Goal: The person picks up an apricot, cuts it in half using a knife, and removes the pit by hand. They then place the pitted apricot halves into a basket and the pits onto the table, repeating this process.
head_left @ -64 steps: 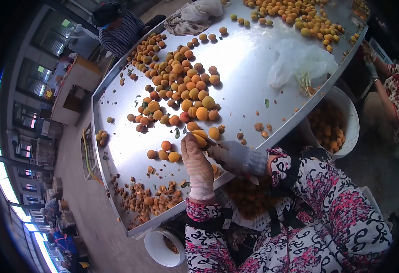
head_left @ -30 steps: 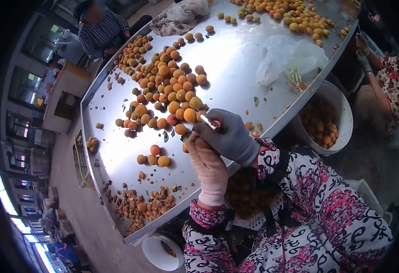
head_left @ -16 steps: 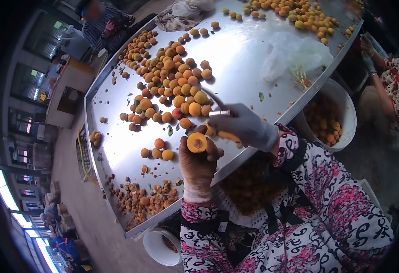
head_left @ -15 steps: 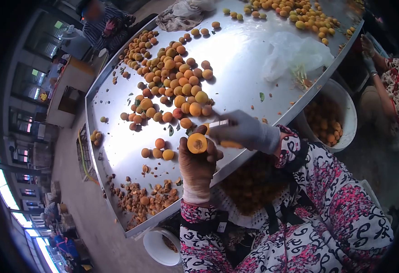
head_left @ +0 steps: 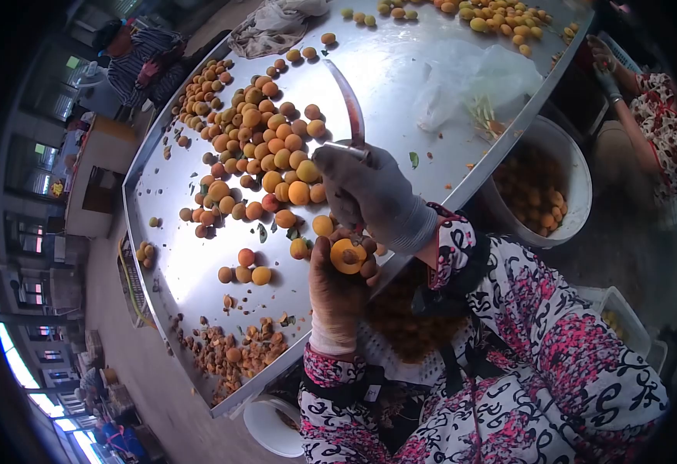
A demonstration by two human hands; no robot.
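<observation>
A cut apricot half [head_left: 348, 257] sits in the fingers of my left hand [head_left: 336, 300], its orange cut face turned up and a brown stone in the middle. My right hand [head_left: 377, 193], in a grey glove, is closed round a knife [head_left: 352, 100] whose curved blade points away over the table. The right fingers hang just above the apricot half. Beyond both hands spreads a pile of whole apricots [head_left: 265, 139]. Below the hands is a perforated crate [head_left: 385, 370] with dark orange fruit in it.
The metal table [head_left: 385, 62] has a raised rim. A heap of stones and scraps [head_left: 230, 356] lies at its near left. A plastic bag [head_left: 493, 77] rests farther right. White buckets [head_left: 584, 178] stand beside the table. A co-worker's arm [head_left: 636, 135] shows at right, another person [head_left: 141, 66] beyond the table.
My right hand has risen slightly and turned, so the knife blade now points away from me. The left hand still holds the apricot half. The whole view has shifted a little.
</observation>
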